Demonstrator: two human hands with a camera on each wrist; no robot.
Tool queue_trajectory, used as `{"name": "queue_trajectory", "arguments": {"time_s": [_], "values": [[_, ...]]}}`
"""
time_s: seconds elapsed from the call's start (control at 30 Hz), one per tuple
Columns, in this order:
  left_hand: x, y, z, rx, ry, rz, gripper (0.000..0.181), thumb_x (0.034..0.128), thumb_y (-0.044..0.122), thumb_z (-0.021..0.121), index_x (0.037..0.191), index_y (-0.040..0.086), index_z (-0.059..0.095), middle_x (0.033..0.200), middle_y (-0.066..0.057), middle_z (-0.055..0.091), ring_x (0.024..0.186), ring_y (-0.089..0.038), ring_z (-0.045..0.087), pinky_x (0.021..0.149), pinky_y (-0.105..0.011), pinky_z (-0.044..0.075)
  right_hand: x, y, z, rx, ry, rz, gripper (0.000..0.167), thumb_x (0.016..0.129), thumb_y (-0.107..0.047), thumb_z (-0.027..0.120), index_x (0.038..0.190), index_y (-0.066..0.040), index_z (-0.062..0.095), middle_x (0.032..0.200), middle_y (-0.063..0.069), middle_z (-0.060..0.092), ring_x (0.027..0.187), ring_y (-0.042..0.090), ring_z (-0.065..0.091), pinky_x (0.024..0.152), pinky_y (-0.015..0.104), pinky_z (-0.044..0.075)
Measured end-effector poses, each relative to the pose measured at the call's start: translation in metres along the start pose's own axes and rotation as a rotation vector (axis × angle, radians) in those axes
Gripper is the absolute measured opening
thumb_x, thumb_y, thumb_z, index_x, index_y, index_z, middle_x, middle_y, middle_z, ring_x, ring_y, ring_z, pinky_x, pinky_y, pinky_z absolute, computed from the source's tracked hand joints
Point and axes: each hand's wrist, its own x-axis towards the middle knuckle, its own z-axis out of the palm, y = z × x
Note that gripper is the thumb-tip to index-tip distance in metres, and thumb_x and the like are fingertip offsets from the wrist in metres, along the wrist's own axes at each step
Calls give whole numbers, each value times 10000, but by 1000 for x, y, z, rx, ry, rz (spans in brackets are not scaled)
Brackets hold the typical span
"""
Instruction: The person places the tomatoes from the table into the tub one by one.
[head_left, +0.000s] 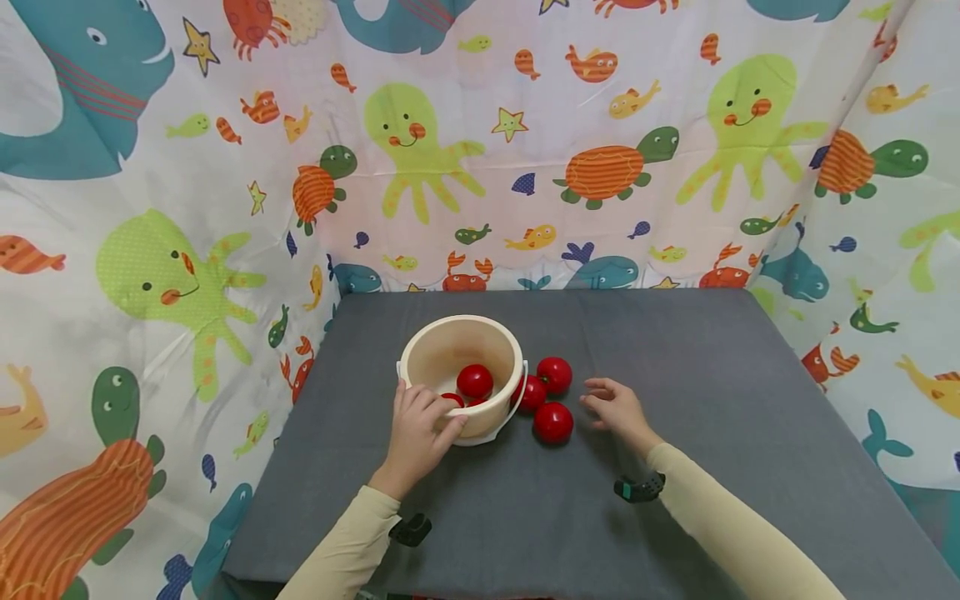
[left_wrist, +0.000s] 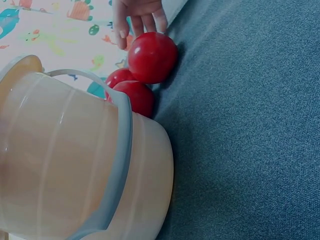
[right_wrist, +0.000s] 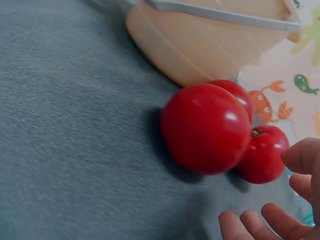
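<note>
A cream bucket [head_left: 463, 333] with a white handle [head_left: 517, 392] stands on the table. My left hand [head_left: 422, 429] grips its near-left rim, fingers over the edge and thumb outside. Inside lie red tomatoes; one tomato [head_left: 475, 382] shows whole, others partly behind the rim. Right of the bucket three more sit close together: a front tomato [head_left: 553, 422], a back tomato [head_left: 555, 375] with a green stem, and one tomato [head_left: 532, 394] beside the bucket wall. Just right of these, my right hand [head_left: 617, 414] hovers with parted, slightly bent fingers [right_wrist: 287, 222], holding nothing.
A dark grey cloth covers the table [head_left: 675, 350]. Curtains [head_left: 465, 208] printed with sea animals hang behind it and along both sides. Each wrist wears a black band, the left band [head_left: 410, 529] and the right band [head_left: 639, 488].
</note>
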Motion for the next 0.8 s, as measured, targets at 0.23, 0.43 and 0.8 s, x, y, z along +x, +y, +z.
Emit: {"name": "queue_trajectory", "arguments": {"time_s": [0.23,0.43,0.8], "values": [[0,0,0,-3,-21,-16,179,874,335,723,913,160,733,869,-47,636,994,-285,563,1132,-761,251,-5,3,17,3,-26,15,433,989,-175,592,1387,-8,557,1339,271,631,1111,351,672,728,377,632],[0,0,-1,-10,-22,-20,178,874,330,721,913,157,732,869,-49,633,996,-288,562,1137,-760,244,-7,1,33,7,-37,18,431,986,-248,630,1362,-42,585,1345,258,637,1008,272,689,719,370,636],[1,1,-3,-4,-16,-7,170,867,317,732,908,153,751,862,-47,645,986,-281,570,1129,-764,258,-8,-4,50,-74,-24,-15,420,922,-268,698,1301,-96,642,1306,229,658,993,267,675,670,333,620]]}}
